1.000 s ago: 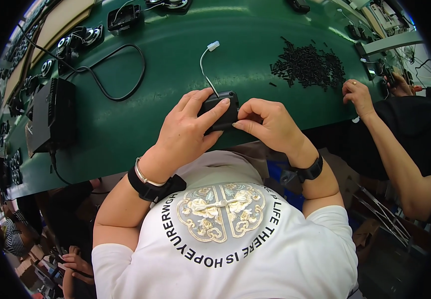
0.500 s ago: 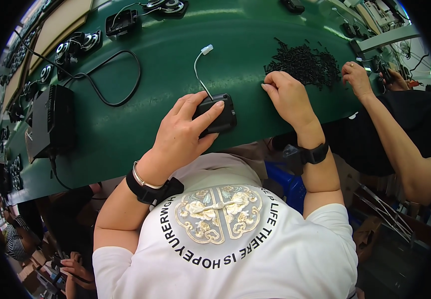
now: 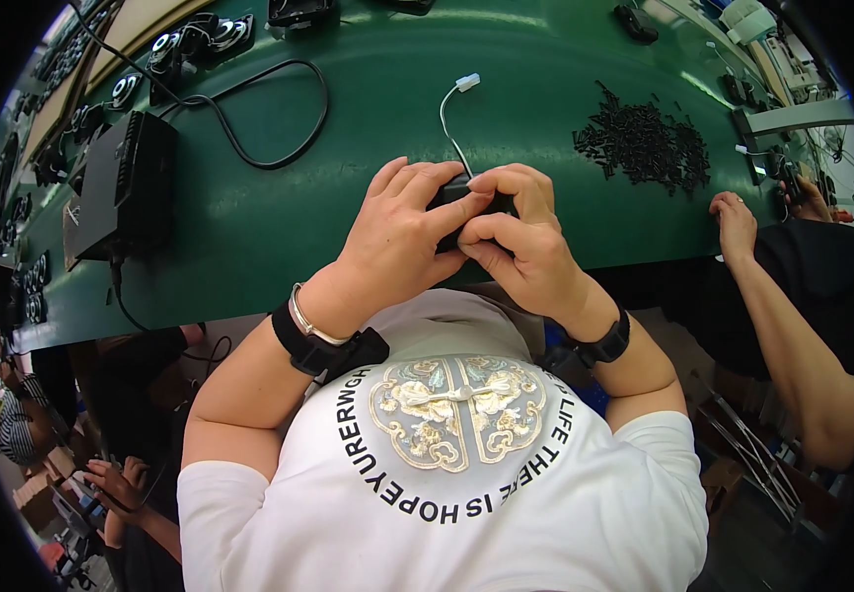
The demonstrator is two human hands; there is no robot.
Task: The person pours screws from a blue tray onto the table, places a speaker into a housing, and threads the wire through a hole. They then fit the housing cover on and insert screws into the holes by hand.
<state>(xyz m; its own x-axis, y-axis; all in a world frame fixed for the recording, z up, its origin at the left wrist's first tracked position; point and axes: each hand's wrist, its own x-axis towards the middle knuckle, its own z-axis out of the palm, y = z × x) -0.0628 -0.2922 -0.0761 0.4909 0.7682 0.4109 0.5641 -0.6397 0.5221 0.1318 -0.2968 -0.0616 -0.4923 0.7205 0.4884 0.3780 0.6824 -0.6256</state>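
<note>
A small black plastic housing point(image 3: 453, 189) lies near the table's front edge, mostly covered by my fingers. My left hand point(image 3: 397, 222) is closed round its left side, with the thumb across its top. Fingers curled, my right hand point(image 3: 525, 232) is at the housing's right side; its fingertips are bent together, and anything small between them is hidden. From the housing's far side rises a thin pale cable point(image 3: 445, 120) that ends in a white connector plug point(image 3: 467, 83). A pile of small black screws point(image 3: 639, 143) lies to the right, apart from both hands.
On the green table point(image 3: 387, 99), a black power box point(image 3: 131, 183) stands at left beside a looped black cable point(image 3: 324, 109). Speaker parts point(image 3: 229, 35) sit at the far left. At right, a co-worker's hand point(image 3: 736, 222) rests near the table edge.
My right hand has moved left from beside the screw pile to the black housing. My left hand stays on the housing. The whole view has shifted slightly.
</note>
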